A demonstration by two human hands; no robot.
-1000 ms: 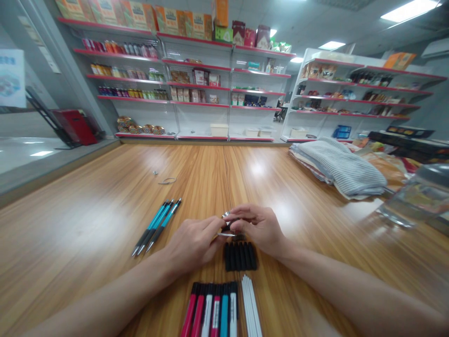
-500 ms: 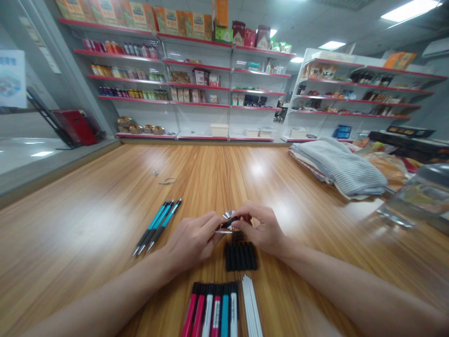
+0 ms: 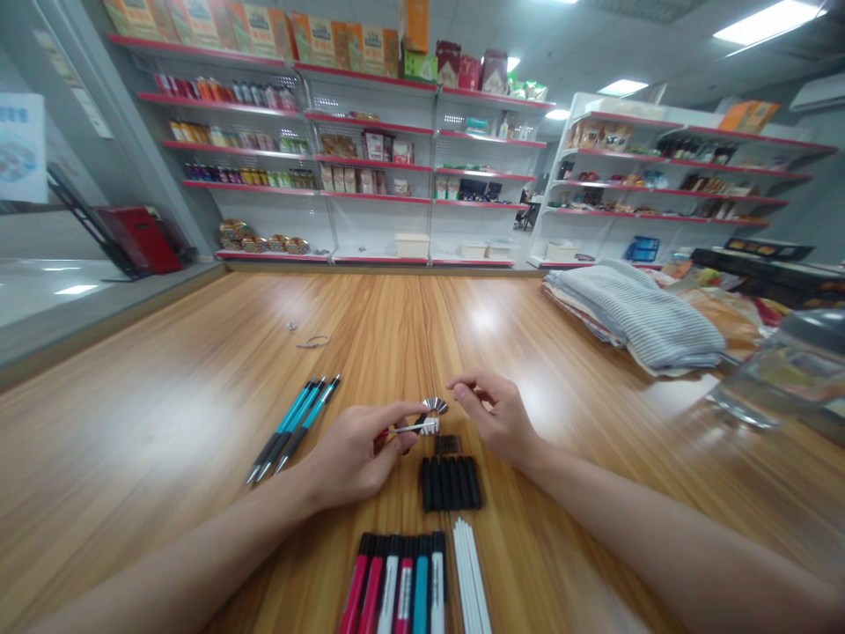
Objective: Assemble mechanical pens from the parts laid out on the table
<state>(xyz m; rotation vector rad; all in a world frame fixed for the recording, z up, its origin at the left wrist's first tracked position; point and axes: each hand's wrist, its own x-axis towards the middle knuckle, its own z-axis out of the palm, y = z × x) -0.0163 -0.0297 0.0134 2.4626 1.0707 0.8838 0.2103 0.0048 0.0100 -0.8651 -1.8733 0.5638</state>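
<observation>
Left hand (image 3: 356, 449) pinching slim pen piece (image 3: 409, 429); right hand (image 3: 500, 421) loosely curled, cannot tell if holding anything. Three pens (image 3: 291, 429) look whole; barrels (image 3: 389, 586), black grips (image 3: 452, 483), white rods (image 3: 471, 577) loose.

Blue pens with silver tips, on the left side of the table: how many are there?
3. They lie side by side, left of the left hand: the left pen, the middle pen and the right pen, nearest that hand. None of this group seems hidden.
</observation>
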